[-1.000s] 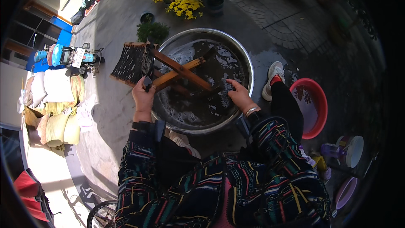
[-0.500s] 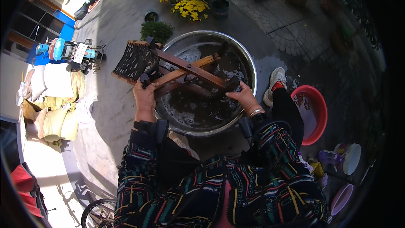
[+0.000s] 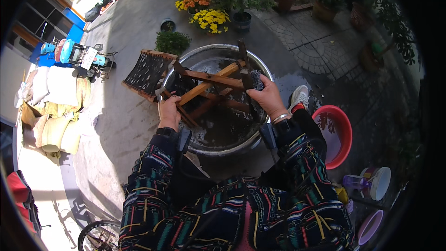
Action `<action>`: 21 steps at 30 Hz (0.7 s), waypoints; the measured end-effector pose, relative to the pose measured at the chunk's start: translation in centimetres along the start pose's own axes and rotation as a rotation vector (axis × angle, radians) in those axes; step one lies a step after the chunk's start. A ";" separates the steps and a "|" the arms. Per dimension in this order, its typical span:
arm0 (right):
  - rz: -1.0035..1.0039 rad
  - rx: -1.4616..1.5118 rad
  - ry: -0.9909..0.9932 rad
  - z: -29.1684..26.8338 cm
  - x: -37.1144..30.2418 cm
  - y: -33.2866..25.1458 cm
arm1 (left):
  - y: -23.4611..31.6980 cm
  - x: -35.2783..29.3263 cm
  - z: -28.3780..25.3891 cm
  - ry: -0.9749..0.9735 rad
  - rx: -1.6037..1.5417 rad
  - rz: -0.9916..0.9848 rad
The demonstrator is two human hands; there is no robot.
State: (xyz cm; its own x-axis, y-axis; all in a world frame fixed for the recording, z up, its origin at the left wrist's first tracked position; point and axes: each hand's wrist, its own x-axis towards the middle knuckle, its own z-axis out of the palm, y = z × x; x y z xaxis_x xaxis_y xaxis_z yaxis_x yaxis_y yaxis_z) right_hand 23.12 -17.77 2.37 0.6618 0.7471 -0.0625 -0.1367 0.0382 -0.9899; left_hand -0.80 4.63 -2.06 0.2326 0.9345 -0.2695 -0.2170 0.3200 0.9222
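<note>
A folding stool's crossed wooden legs [image 3: 220, 79] are tilted over a wide metal basin [image 3: 271, 73] of dark, murky water. My left hand [image 3: 169, 113] is closed on the near left end of the frame. At the frame's right end, my right hand [image 3: 269, 97] holds a grey, fuzzy scrubber [image 3: 257, 80] against the dark end bar [image 3: 246, 65]. Part of the scrubber is hidden behind my fingers. A dark woven seat [image 3: 149, 73] with wooden edges is at the basin's left; I cannot tell whether it belongs to the same stool.
A red basin [image 3: 344, 146] of cloudy water stands right of my shoe [image 3: 300, 96]. A white bucket [image 3: 381, 183] and a pink basin [image 3: 370, 227] are farther down that side. Potted flowers [image 3: 210, 20] stand beyond the metal basin. Stacked sacks [image 3: 60, 88] and a blue vehicle [image 3: 76, 56] are at left.
The wooden frame has turned, its right end bar now standing more upright. My right hand has moved slightly up to that bar, and the grey scrubber now shows. My left hand has shifted slightly right and down.
</note>
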 end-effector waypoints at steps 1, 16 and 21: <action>-0.092 -0.067 -0.041 0.4 0.4 -0.6 | -0.4 0.0 -0.2 -0.043 -0.038 0.045; -0.362 -0.768 -0.121 7.5 5.4 -6.5 | -4.9 -1.9 0.3 0.143 0.089 -0.524; -0.643 -0.903 -0.232 9.1 4.5 -5.9 | -7.8 -3.6 0.7 0.005 0.236 -0.657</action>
State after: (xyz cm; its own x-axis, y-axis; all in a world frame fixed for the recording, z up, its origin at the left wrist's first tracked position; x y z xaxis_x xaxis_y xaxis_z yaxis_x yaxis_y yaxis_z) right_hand 20.21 -8.56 9.05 0.2519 0.8702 0.4234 0.8238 0.0368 -0.5656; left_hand 0.72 -1.32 -8.09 0.2407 0.5600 -0.7928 0.1787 0.7772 0.6033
